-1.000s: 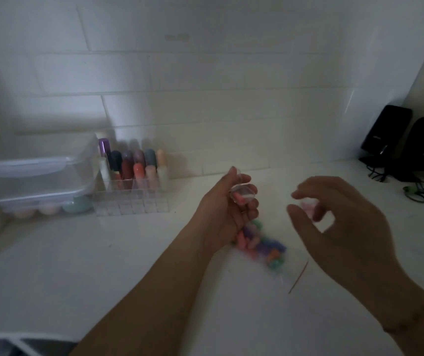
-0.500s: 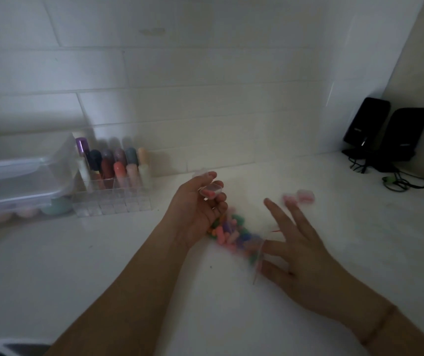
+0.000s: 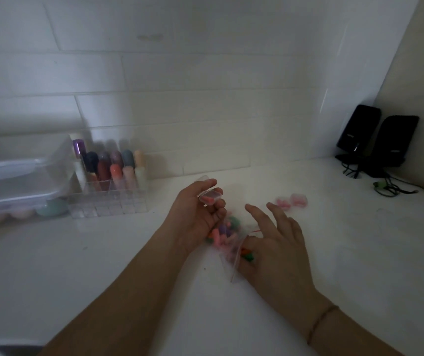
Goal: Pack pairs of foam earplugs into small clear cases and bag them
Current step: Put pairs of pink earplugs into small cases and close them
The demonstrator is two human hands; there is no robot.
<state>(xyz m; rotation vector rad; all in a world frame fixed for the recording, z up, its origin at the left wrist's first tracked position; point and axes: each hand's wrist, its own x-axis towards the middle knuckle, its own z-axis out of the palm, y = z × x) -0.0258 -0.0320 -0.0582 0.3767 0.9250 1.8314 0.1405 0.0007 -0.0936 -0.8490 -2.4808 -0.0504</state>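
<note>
My left hand (image 3: 195, 217) holds a small clear case (image 3: 210, 197) between thumb and fingertips; a pink earplug shows inside it. Under and between my hands lies a clear zip bag (image 3: 231, 255) of mixed-colour foam earplugs (image 3: 222, 232) on the white counter. My right hand (image 3: 275, 242) is over the bag's right part with its fingers spread and pointing away; whether its thumb pinches the bag is unclear. A second clear case with pink earplugs (image 3: 292, 202) lies on the counter just beyond my right fingertips.
A clear organiser (image 3: 108, 201) with upright coloured tubes stands at the back left, beside stacked clear plastic boxes (image 3: 13, 186). Two black speakers (image 3: 375, 140) with cables sit in the back right corner. A tiled wall runs behind the white counter (image 3: 103, 265).
My right hand let go of the pink-filled case, which now lies on the counter, and came down onto the earplug bag. My left hand still holds its case.
</note>
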